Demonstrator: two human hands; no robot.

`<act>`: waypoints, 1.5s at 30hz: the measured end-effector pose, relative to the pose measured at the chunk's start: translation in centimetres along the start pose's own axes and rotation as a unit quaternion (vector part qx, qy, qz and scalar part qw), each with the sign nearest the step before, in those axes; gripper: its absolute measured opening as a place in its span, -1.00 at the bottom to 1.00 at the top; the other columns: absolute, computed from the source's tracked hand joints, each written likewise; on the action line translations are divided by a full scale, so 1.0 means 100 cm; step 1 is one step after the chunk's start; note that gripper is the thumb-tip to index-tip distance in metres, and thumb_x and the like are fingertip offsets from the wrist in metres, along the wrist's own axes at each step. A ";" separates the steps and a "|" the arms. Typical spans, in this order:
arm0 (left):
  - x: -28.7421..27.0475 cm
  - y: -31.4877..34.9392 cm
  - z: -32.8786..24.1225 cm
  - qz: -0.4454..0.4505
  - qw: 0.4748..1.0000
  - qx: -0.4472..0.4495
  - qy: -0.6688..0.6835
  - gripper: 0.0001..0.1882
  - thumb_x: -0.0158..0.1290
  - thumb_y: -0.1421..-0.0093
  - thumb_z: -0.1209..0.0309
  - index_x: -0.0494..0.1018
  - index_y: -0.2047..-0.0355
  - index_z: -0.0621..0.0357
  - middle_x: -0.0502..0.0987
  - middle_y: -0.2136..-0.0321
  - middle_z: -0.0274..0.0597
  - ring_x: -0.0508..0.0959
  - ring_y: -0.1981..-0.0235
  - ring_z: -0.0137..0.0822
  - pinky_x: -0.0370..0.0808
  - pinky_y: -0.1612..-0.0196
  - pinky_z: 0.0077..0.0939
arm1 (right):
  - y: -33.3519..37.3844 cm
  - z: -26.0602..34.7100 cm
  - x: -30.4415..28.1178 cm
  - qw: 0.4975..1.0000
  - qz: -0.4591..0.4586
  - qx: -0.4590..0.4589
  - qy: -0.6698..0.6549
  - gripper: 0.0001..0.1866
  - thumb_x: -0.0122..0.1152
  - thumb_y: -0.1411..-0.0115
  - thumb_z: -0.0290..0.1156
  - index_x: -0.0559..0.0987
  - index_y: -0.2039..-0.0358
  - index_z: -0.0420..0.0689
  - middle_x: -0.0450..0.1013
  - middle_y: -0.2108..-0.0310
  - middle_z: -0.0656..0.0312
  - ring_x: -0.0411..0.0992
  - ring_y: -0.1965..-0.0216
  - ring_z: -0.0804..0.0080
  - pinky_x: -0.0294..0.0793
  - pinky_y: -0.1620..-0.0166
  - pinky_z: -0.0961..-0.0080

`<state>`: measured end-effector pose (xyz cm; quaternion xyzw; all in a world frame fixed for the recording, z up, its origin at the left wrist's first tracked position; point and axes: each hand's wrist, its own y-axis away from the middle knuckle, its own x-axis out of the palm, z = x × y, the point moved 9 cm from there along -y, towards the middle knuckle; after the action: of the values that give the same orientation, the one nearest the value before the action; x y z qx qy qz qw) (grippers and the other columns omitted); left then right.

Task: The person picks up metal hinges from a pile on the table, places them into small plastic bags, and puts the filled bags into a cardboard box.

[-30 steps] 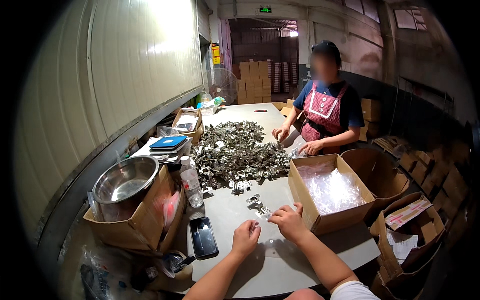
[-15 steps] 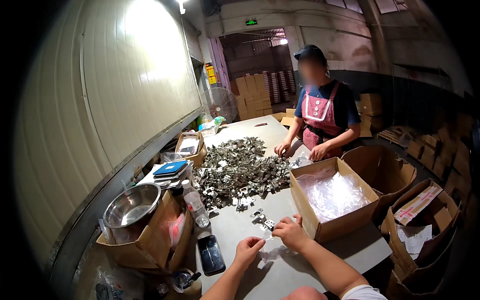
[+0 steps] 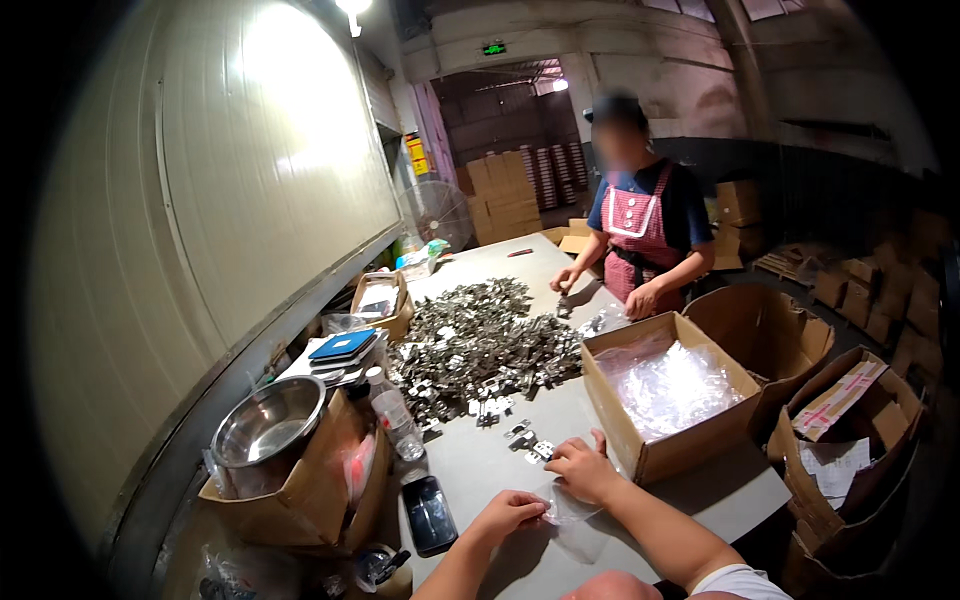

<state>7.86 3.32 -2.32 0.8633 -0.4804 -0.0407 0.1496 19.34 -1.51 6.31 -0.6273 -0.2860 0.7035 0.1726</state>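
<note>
My left hand [image 3: 512,513] pinches the edge of a clear plastic bag [image 3: 572,508] between thumb and fingers, low over the near part of the table. The bag spreads from there toward my right hand [image 3: 587,472], whose fingers are curled down with the tips hidden. Right beside those fingertips lies a small metal hinge-like fitting [image 3: 541,451], with another metal fitting [image 3: 520,436] just left of it. Farther up the table is a large heap of similar metal fittings [image 3: 480,340].
An open carton of clear bags [image 3: 640,452] stands right of my right hand. A dark phone [image 3: 430,515], a plastic bottle [image 3: 396,415] and a steel bowl [image 3: 268,418] are on the left. Across the table a co-worker [image 3: 640,215] handles a fitting. Open cartons [image 3: 765,330] stand at the right.
My left hand has moved slightly right, and the bag now lies more spread out between my hands. The co-worker's hand has lifted a fitting from the heap's edge. The view has shifted slightly.
</note>
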 end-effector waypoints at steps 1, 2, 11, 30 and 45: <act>0.005 -0.001 -0.001 0.008 1.000 0.003 0.000 -0.80 0.11 -0.21 0.36 0.55 0.24 0.23 0.56 0.49 -0.32 0.49 0.46 -0.55 0.42 0.40 -0.71 | 0.000 0.002 -0.005 1.000 -0.003 0.004 -0.009 -0.77 0.30 0.03 -0.30 0.62 0.29 0.19 0.46 0.22 0.39 0.36 0.05 0.43 -0.02 -0.07 -0.14; 0.002 0.005 -0.004 -0.029 0.999 0.011 0.024 -0.83 0.12 -0.20 0.36 0.55 0.30 0.22 0.55 0.51 -0.32 0.47 0.49 -0.56 0.40 0.44 -0.71 | 0.000 0.007 -0.008 1.000 0.017 0.013 -0.023 -0.73 0.31 0.01 -0.29 0.61 0.22 0.13 0.44 0.16 0.30 0.36 0.04 0.35 0.03 -0.10 -0.02; -0.034 0.013 -0.031 -0.252 0.947 0.187 0.072 -0.79 0.21 -0.13 0.38 0.46 0.56 0.19 0.48 0.65 -0.33 0.40 0.66 -0.57 0.30 0.59 -0.73 | -0.009 0.024 0.006 0.933 0.106 0.056 -0.338 -0.60 0.31 -0.03 -0.15 0.51 0.14 -0.03 0.46 0.24 0.23 0.40 0.07 0.24 0.32 0.07 0.31; -0.030 0.010 -0.032 -0.242 0.937 0.251 -0.020 -0.71 0.06 -0.26 0.29 0.47 0.53 0.24 0.49 0.59 -0.34 0.40 0.55 -0.59 0.34 0.48 -0.68 | -0.010 0.007 0.001 0.918 0.017 0.128 -0.375 -0.85 0.17 -0.07 -0.47 0.60 0.32 -0.15 0.54 0.34 0.09 0.53 0.31 0.20 0.48 0.19 0.33; -0.021 0.001 -0.015 -0.165 0.965 0.125 0.163 -0.83 0.04 -0.26 0.40 0.48 0.28 0.27 0.58 0.43 -0.22 0.59 0.42 -0.44 0.47 0.40 -0.66 | -0.006 0.013 0.002 0.959 -0.016 0.051 -0.280 -0.68 0.24 -0.05 -0.46 0.52 0.14 -0.12 0.45 0.19 0.10 0.49 0.24 0.19 0.44 0.10 0.30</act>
<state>6.95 5.33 -1.01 0.9374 -0.3018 0.1367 0.1074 18.00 -1.15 6.58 -0.3911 -0.2967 0.8617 0.1282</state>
